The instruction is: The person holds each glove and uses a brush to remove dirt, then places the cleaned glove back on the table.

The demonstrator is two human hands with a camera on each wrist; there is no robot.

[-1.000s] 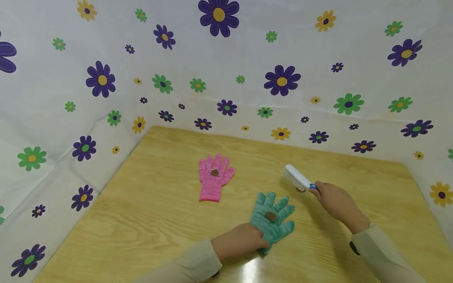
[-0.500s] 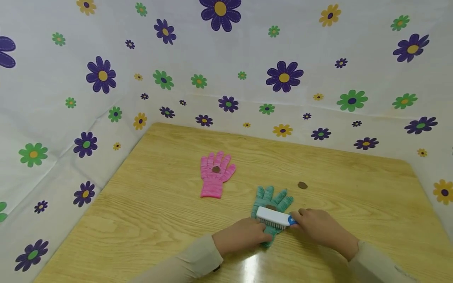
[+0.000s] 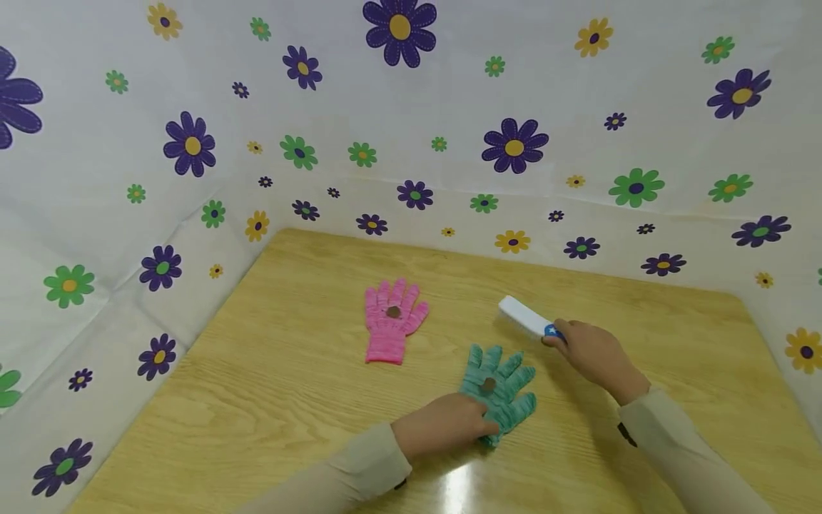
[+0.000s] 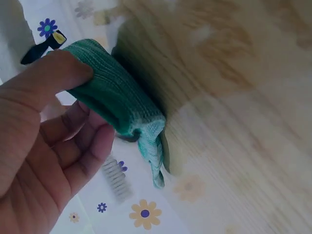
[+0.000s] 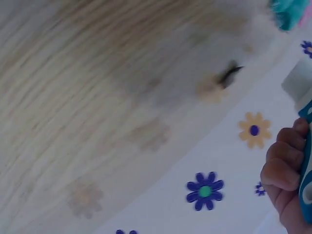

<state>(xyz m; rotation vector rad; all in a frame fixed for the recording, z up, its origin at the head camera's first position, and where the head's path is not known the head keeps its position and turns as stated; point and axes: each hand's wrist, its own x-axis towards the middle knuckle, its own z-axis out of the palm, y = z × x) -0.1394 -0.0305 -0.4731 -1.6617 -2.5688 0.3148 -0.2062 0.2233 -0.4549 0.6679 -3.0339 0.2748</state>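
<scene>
Brush (image 3: pixel 525 316) lifted off green glove (image 3: pixel 497 383), no readable writing.

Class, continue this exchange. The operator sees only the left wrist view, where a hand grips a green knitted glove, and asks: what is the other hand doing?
Observer: The right hand holds a white brush with a blue handle, just right of the green knitted glove.
Operator: Anything on the glove?
Observer: A small brown spot sits on its palm.
Operator: Other gloves?
Observer: A pink knitted glove lies flat farther left.
</scene>
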